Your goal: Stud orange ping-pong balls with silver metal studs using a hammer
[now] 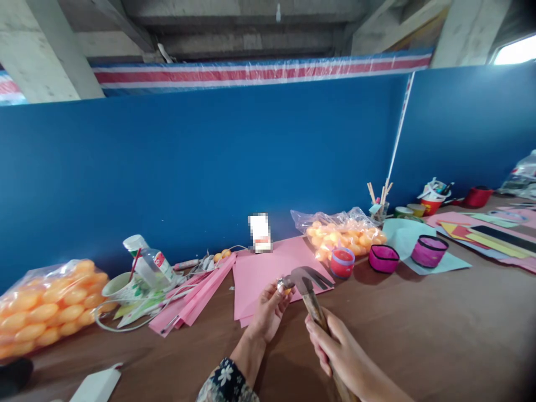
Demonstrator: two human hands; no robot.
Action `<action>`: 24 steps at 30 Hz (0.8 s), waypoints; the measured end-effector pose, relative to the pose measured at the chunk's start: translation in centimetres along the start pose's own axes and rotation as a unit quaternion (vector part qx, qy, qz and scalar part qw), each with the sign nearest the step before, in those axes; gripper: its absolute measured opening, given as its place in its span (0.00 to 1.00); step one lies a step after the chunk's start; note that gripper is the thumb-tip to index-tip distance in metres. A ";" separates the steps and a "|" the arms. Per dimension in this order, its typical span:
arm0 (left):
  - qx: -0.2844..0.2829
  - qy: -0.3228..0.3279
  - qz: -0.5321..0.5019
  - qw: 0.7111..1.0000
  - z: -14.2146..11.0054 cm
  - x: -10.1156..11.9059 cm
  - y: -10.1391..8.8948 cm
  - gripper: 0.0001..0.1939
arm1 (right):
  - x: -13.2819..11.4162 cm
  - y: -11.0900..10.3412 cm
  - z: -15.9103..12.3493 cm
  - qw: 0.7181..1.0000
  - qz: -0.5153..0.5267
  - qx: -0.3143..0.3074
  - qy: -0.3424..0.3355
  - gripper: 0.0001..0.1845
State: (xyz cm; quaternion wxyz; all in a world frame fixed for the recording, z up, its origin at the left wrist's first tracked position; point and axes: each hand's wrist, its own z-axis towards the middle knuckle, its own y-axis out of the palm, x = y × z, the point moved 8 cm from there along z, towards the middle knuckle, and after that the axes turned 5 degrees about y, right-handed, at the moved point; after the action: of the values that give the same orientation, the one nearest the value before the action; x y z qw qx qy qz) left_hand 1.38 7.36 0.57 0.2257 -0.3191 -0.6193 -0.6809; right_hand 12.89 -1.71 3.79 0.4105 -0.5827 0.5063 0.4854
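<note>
My right hand is closed around the wooden handle of a claw hammer, whose metal head points up and to the left. Close to the hammer's face, my left hand pinches a small object that looks orange with a shiny part. Its kind is too small to make out, and whether the hammer face touches it I cannot tell. Beneath and behind both hands lie pink paper sheets on the brown table.
Bags of orange balls stand left and behind centre. Folded pink strips, a plastic bottle and a cable lie left. A red tape roll and two magenta rings sit right. A blue partition closes the back.
</note>
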 end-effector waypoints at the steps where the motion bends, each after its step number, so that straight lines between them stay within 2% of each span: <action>1: 0.007 -0.002 -0.001 1.000 0.0 0.0 -0.1 0.16 | 0.0 0.1 0.0 1.000 0.000 -0.004 0.000 0.17; 5: 0.040 -0.018 -0.012 0.999 0.1 -0.2 -0.9 0.19 | -0.5 0.0 -0.2 1.000 -0.003 0.001 -0.013 0.17; 9: 0.061 -0.006 -0.030 0.998 0.3 -0.1 -1.5 0.12 | -0.7 -0.6 -0.3 1.000 -0.013 0.017 -0.015 0.17; 12: 0.058 0.000 -0.036 0.998 0.3 0.0 -1.3 0.11 | -0.7 -0.8 -0.2 0.999 -0.015 0.027 -0.024 0.16; 20: 0.017 -0.011 -0.012 1.000 -0.1 0.0 -0.3 0.20 | -0.6 -0.5 -0.1 1.000 -0.015 0.009 -0.024 0.17; 24: 0.015 -0.007 -0.023 1.000 -0.1 0.0 -0.3 0.14 | -0.9 -0.8 -0.4 0.999 -0.007 0.023 -0.033 0.17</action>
State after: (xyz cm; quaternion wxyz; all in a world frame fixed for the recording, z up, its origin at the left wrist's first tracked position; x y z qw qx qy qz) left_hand 1.17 7.34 0.39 0.2103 -0.3067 -0.6380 -0.6743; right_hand 13.70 -1.77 4.71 0.4438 -0.5603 0.4997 0.4893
